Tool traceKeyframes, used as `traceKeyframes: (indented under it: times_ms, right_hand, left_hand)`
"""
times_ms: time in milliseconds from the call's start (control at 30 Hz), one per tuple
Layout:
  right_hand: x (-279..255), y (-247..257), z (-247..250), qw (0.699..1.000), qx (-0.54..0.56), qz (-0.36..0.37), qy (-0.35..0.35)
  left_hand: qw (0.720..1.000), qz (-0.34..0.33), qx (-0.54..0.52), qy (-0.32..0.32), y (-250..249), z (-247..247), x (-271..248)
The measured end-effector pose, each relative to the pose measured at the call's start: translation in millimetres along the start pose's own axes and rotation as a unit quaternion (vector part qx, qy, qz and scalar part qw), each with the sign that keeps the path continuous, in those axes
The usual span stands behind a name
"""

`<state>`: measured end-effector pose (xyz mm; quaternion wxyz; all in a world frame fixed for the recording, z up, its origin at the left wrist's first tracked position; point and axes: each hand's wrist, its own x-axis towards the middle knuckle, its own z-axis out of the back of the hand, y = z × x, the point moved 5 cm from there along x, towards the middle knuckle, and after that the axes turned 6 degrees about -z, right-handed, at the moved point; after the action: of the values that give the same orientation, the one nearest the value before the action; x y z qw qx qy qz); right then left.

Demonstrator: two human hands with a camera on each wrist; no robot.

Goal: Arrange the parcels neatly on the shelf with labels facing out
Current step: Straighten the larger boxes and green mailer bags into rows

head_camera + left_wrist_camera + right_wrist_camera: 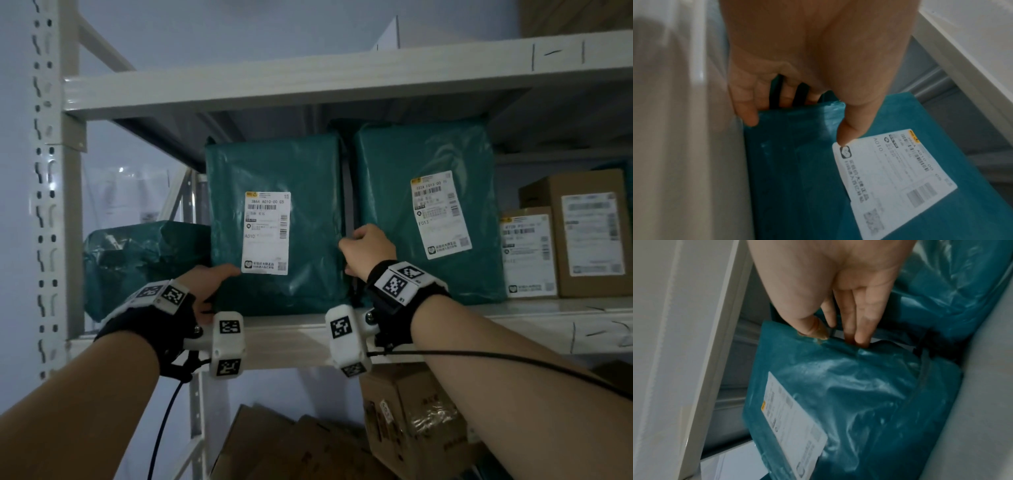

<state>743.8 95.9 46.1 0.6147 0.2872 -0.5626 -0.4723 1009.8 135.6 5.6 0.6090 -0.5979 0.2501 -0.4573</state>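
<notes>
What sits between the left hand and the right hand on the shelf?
The green parcel labelled A010, standing upright with its label facing out: the left hand holds its left edge, the right hand its right edge. The head view shows it.

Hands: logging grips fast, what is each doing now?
Left hand: grips the A010 parcel, left edge.
Right hand: grips the same parcel's right edge.

Teal parcel (277, 222): glossy crinkled plastic film, matt paper label (266, 233). Shelf (291, 337): smooth painted metal.
</notes>
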Motion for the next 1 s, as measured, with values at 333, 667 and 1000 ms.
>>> traceKeyframes:
  times_ms: [333,667,1000]
  right_hand:
    - [5.4,-15.0,15.2,0.996,0.085,-0.038,-0.012]
    - [11.3,-13.9,12.9,0.999,0.004,0.006,-0.043]
    - [15.2,-19.2,17.7,0.997,0.056,0.021,-0.047]
  left_hand:
    - [0.995,-0.054,0.083,-0.008,-3.0,11.8,-3.7]
    - [0.979,-0.114,0.164,0.037,-6.7,2.4,1.8]
    - [0.963,-0.124,0.231,0.063,-19.9,-7.4,0.1]
